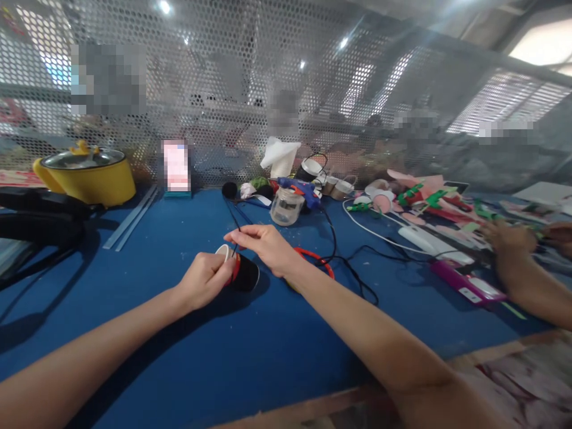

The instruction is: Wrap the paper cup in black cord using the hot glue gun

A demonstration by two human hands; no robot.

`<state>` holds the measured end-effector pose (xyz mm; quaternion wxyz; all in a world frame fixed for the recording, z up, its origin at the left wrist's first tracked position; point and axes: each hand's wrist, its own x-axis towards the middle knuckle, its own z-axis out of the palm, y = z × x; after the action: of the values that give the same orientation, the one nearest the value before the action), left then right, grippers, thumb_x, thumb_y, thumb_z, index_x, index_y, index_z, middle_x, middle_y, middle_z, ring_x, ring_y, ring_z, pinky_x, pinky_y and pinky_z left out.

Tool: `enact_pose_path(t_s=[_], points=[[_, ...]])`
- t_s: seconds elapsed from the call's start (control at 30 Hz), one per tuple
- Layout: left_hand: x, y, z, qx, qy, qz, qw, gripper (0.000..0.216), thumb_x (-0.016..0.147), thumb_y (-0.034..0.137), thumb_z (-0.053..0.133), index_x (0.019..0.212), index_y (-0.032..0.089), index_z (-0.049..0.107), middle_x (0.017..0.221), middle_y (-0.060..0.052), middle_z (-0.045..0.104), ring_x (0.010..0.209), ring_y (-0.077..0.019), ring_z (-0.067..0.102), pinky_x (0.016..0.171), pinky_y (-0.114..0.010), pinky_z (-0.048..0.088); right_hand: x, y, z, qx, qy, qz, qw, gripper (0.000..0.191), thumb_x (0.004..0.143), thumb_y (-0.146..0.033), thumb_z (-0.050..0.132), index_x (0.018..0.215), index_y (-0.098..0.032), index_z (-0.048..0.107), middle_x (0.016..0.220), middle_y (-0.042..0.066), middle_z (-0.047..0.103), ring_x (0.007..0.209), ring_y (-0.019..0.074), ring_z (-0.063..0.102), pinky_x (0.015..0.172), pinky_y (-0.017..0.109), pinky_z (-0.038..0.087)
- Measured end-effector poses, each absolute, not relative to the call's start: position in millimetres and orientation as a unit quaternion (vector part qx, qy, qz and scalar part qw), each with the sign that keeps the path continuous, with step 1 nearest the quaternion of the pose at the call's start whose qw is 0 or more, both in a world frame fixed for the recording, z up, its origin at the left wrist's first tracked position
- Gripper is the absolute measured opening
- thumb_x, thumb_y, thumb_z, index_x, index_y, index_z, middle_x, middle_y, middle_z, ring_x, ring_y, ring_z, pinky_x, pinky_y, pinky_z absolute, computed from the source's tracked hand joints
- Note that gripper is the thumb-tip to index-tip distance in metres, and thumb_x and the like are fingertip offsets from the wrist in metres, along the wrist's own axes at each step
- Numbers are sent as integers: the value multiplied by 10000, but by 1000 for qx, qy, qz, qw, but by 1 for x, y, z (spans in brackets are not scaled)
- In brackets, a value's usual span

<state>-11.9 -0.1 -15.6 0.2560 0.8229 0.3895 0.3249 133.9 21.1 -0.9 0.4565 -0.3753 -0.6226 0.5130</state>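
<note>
My left hand (pixel 203 280) is closed round a small paper cup (pixel 243 273) that lies on its side, wrapped in black with a red band near its white rim. My right hand (pixel 263 245) pinches a thin black strand (pixel 233 217) just above the cup's rim. The strand runs up and away toward a black pompom (pixel 229 190) at the back. Both hands hover just over the blue table (pixel 179 333).
A yellow pot (pixel 87 176) stands far left beside black tools. A clear jar (pixel 286 206), blue glue gun (pixel 301 189), red scissors (pixel 319 262) and black cables lie behind. Another person's hands (pixel 513 244) work among felt scraps at the right.
</note>
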Motion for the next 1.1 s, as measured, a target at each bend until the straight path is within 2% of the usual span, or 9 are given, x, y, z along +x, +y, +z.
enact_pose_path(t_s=[0.1,0.2,0.43,0.83,1.1], points=[[-10,2,-15,747,450,331,361,394,758,378,311,424,174,273,419,59,229,390,-52,209,386,-204,168,141,23,0,-386,-614,486,488,194,690,-320,550,753,-161,641,691,7,607,622,80,514,580,210,392],[-7,2,-14,677,484,332,444,391,735,412,331,434,162,333,417,58,250,382,-49,218,378,-198,162,146,22,2,-402,-611,454,509,192,692,-312,550,741,-149,638,625,-1,581,556,68,483,541,208,382],[-2,2,-13,588,509,333,533,338,701,369,396,452,141,405,389,57,332,354,-47,272,371,-185,193,148,16,7,-406,-634,382,536,198,720,-314,525,681,-142,616,586,-4,566,544,70,484,532,208,394],[-4,4,-16,577,515,329,542,322,691,367,415,462,142,412,392,56,359,350,-49,291,368,-184,211,150,18,7,-404,-632,372,546,207,724,-313,520,666,-134,606,577,-3,555,530,71,470,528,223,397],[-1,-2,-11,610,508,323,516,346,693,386,400,450,140,403,407,61,312,370,-40,255,378,-181,194,151,24,0,-439,-636,360,523,222,723,-320,515,667,-125,606,562,0,545,526,72,475,507,209,377]])
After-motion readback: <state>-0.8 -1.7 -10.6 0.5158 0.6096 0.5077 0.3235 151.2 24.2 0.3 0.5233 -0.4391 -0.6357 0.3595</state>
